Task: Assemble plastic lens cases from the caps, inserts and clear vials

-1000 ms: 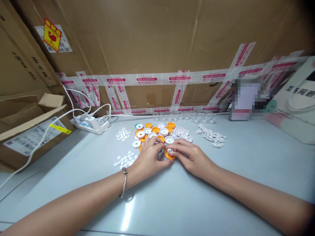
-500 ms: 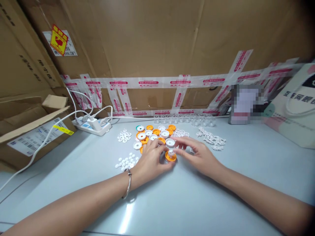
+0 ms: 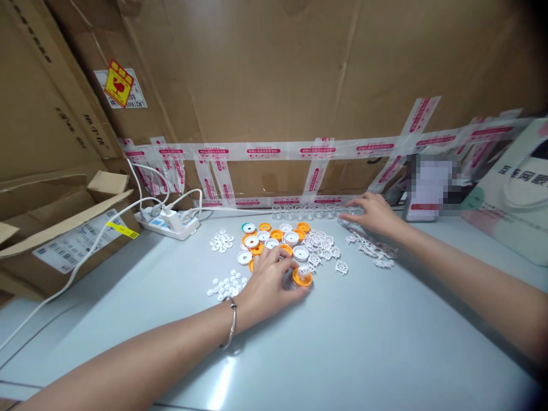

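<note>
My left hand [image 3: 269,281] is closed around an orange round cap [image 3: 303,278], thumb at the front and fingers behind. A small whitish piece stands up from the middle of this cap. My right hand [image 3: 371,214] reaches to the back of the table with thumb and fingers apart, at the right end of a row of small clear cups [image 3: 299,213]; the cups nearest it are partly hidden. Just beyond my left hand lie several white ring-shaped caps [image 3: 300,253] and orange ring-shaped caps [image 3: 277,234], crowded together.
White lattice pieces [image 3: 321,244] lie right of the caps, another heap of white pieces [image 3: 373,249] farther right. Small white discs [image 3: 226,284] and white knobs [image 3: 222,241] lie at left. A power strip [image 3: 173,227], an open carton [image 3: 77,234] and a blurred upright device [image 3: 428,188] stand around.
My right hand has left the orange cap and moved back and right to the clear cups. My left hand keeps its hold on the cap. The view has shifted slightly.
</note>
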Demonstrator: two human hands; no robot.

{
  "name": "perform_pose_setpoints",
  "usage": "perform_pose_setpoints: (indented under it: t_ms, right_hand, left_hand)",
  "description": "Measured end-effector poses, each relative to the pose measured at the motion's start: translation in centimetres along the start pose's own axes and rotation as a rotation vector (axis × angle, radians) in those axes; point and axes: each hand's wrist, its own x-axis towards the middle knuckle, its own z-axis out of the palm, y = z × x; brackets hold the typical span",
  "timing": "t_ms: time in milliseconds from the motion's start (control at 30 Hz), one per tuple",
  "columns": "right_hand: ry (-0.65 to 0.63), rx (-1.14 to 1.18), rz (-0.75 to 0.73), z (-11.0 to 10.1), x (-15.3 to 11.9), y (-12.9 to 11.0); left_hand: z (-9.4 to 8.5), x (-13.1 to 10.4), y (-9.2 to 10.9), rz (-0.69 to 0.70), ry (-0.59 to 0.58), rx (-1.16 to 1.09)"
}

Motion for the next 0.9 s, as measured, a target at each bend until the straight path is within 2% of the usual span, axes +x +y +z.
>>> perform_pose_setpoints:
  t_ms: [133, 300, 400, 567, 700, 900]
  right_hand:
    - [-0.001, 0.036, -0.011, 0.2, 0.3, -0.6]
    - [0.018, 0.198, 0.004, -1.3, -0.4, -2.1]
    - [-0.044, 0.451, -0.007, -2.7, -2.2, -4.7]
    - [-0.169, 0.761, -0.091, -4.0, -7.5, -9.7]
    - [-0.204, 0.783, -0.226, -3.4, -10.4, -11.9]
    - [-0.219, 0.759, -0.288, -2.5, -11.0, -12.5]
  left_hand:
    - [0.0, 0.0, 0.0, -0.002, -0.005, 0.008]
    - [-0.1, -0.1, -0.1, 0.019, -0.002, -0.003]
    - [-0.1, -0.1, -0.1, 0.029, 0.008, -0.004]
    - [-0.2, -0.2, -0.1, 0.041, 0.014, 0.007]
    - [-0.2, -0.1, 0.0, 0.046, 0.018, 0.014]
    - [-0.1, -0.1, -0.1, 0.056, 0.016, 0.011]
